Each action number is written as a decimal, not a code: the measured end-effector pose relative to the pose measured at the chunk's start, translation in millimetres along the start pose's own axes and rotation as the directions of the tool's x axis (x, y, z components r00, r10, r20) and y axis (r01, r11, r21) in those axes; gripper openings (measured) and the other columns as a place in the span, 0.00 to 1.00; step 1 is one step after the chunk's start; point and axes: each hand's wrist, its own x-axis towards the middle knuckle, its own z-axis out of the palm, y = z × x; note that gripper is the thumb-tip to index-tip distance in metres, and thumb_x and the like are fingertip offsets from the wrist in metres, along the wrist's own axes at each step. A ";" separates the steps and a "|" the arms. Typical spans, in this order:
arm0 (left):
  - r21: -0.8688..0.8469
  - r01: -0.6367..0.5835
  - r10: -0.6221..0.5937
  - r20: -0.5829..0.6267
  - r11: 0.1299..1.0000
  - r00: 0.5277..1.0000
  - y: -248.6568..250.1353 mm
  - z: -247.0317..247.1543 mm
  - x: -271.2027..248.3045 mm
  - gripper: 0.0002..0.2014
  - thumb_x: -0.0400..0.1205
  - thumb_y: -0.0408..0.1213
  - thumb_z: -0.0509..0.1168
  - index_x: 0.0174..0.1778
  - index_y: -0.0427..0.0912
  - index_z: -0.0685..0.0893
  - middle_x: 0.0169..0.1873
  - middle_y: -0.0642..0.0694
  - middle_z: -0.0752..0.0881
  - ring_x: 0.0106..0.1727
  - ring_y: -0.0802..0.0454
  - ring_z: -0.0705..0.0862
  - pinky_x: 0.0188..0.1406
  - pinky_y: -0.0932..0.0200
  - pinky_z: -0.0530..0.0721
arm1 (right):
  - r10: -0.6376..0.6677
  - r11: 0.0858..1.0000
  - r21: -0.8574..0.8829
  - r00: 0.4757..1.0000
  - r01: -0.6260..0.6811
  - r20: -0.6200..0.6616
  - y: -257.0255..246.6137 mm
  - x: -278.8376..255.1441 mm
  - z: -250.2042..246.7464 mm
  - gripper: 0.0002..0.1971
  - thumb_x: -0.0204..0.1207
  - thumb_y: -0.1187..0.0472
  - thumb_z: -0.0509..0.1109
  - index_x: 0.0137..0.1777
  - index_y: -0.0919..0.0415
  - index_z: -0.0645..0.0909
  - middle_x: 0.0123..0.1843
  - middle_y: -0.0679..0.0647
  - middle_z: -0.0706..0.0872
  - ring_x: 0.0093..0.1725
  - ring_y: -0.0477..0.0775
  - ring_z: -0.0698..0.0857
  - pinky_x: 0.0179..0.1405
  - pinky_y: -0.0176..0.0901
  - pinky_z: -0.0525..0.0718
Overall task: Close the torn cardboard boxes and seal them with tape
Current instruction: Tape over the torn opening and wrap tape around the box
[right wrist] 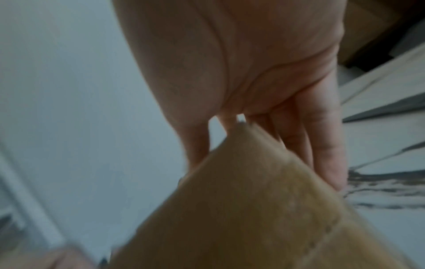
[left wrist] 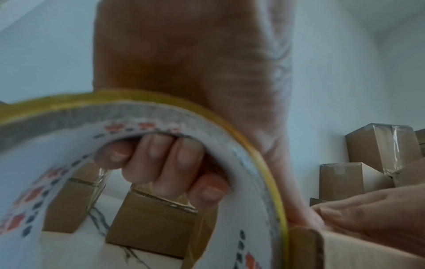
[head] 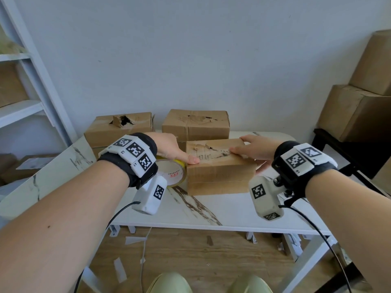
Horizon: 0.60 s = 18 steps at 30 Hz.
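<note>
A small cardboard box point(head: 220, 172) with a torn top stands at the middle of the table. My left hand point(head: 169, 149) holds a yellow-edged tape roll point(head: 173, 172) against the box's left end, its fingers point(left wrist: 165, 163) curled through the roll's core point(left wrist: 161, 116). The left thumb point(head: 191, 159) presses on the box top. My right hand point(head: 251, 148) lies flat over the box's right end, its straight fingers point(right wrist: 322, 136) pressing beside the tear point(head: 211, 150). A glossy streak between thumb and fingers looks like tape over the tear.
Two more torn boxes stand behind, one at back left point(head: 120, 130) with a hole and one at back middle point(head: 195, 125). Large boxes point(head: 359, 113) are stacked on a black stand at the right. A white shelf point(head: 21, 111) stands left. The marble table point(head: 211, 212) edge is near me.
</note>
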 end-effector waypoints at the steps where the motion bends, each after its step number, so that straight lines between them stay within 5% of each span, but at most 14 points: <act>1: 0.002 -0.001 0.001 -0.003 1.000 1.000 0.0 -0.1 -1.0 0.45 0.73 0.70 0.57 0.60 0.26 0.82 0.71 0.32 0.75 0.71 0.37 0.75 0.69 0.48 0.74 | -0.020 0.997 -0.074 0.999 0.017 -0.041 -1.7 1.5 3.1 0.34 0.76 0.40 0.67 0.78 0.55 0.63 0.61 0.54 0.80 0.53 0.59 0.86 0.45 0.52 0.89; 3: 0.004 -0.005 0.005 -0.006 1.000 1.000 0.8 -0.1 -1.9 0.46 0.75 0.69 0.57 0.62 0.23 0.80 0.73 0.31 0.71 0.73 0.35 0.72 0.71 0.46 0.71 | -0.051 0.976 -0.217 0.993 0.026 -0.110 -3.8 4.1 6.2 0.35 0.78 0.39 0.64 0.78 0.60 0.63 0.70 0.58 0.77 0.64 0.62 0.81 0.60 0.57 0.83; 5: -0.020 -0.021 0.021 -0.004 1.000 1.000 0.8 0.5 -0.7 0.45 0.77 0.68 0.55 0.59 0.21 0.80 0.70 0.28 0.73 0.70 0.33 0.74 0.70 0.46 0.72 | -0.054 0.973 -0.231 0.990 0.022 -0.131 -5.5 4.3 7.1 0.29 0.83 0.46 0.60 0.78 0.62 0.64 0.71 0.61 0.76 0.66 0.63 0.80 0.64 0.57 0.81; 7: -0.045 -0.039 0.038 -0.005 0.998 0.999 -1.2 2.0 2.9 0.41 0.80 0.66 0.52 0.43 0.23 0.84 0.50 0.28 0.84 0.51 0.36 0.84 0.55 0.49 0.79 | -0.050 0.960 -0.278 0.989 0.010 -0.139 -8.9 3.8 7.1 0.24 0.85 0.51 0.57 0.75 0.65 0.68 0.70 0.62 0.77 0.66 0.63 0.80 0.65 0.56 0.80; 8: -0.066 -0.044 0.042 -0.028 0.997 0.999 -2.2 3.3 4.0 0.37 0.81 0.65 0.51 0.32 0.30 0.81 0.35 0.35 0.83 0.36 0.43 0.83 0.43 0.53 0.78 | -0.060 0.946 -0.324 0.985 0.004 -0.161 -11.4 4.0 7.3 0.23 0.85 0.53 0.57 0.74 0.66 0.70 0.70 0.63 0.78 0.67 0.63 0.79 0.67 0.55 0.79; 10: -0.098 -0.043 0.036 -0.066 0.994 0.997 -3.6 6.0 5.6 0.33 0.83 0.62 0.51 0.30 0.34 0.79 0.25 0.45 0.72 0.25 0.52 0.71 0.32 0.59 0.69 | -0.142 0.922 -0.385 0.964 0.046 -0.223 -18.5 3.1 10.4 0.21 0.84 0.57 0.58 0.75 0.63 0.69 0.71 0.62 0.78 0.67 0.61 0.78 0.65 0.47 0.78; 13: -0.154 -0.063 0.048 -0.099 0.986 0.994 -7.1 7.9 9.0 0.30 0.83 0.59 0.55 0.37 0.32 0.82 0.23 0.47 0.70 0.24 0.53 0.69 0.29 0.60 0.67 | -0.345 0.891 -0.368 0.923 0.266 -0.169 -30.5 -5.2 19.6 0.32 0.78 0.55 0.69 0.80 0.56 0.63 0.74 0.56 0.75 0.70 0.57 0.76 0.59 0.41 0.73; 15: -0.175 -0.076 0.056 -0.116 0.982 0.992 -7.6 9.4 10.4 0.27 0.82 0.59 0.57 0.25 0.42 0.74 0.22 0.47 0.71 0.24 0.51 0.69 0.31 0.58 0.68 | -0.399 0.846 -0.387 0.917 0.367 -0.002 -39.2 -10.7 29.3 0.45 0.70 0.45 0.75 0.83 0.54 0.58 0.80 0.52 0.68 0.77 0.53 0.69 0.70 0.43 0.69; 18: -0.202 -0.081 0.061 -0.105 0.976 0.993 -9.0 8.5 12.8 0.27 0.81 0.60 0.57 0.24 0.42 0.71 0.23 0.47 0.73 0.25 0.51 0.70 0.32 0.57 0.68 | -0.353 0.745 -0.547 0.922 0.381 0.162 -52.3 -8.7 44.1 0.57 0.61 0.36 0.78 0.84 0.51 0.49 0.83 0.49 0.61 0.81 0.52 0.62 0.79 0.49 0.60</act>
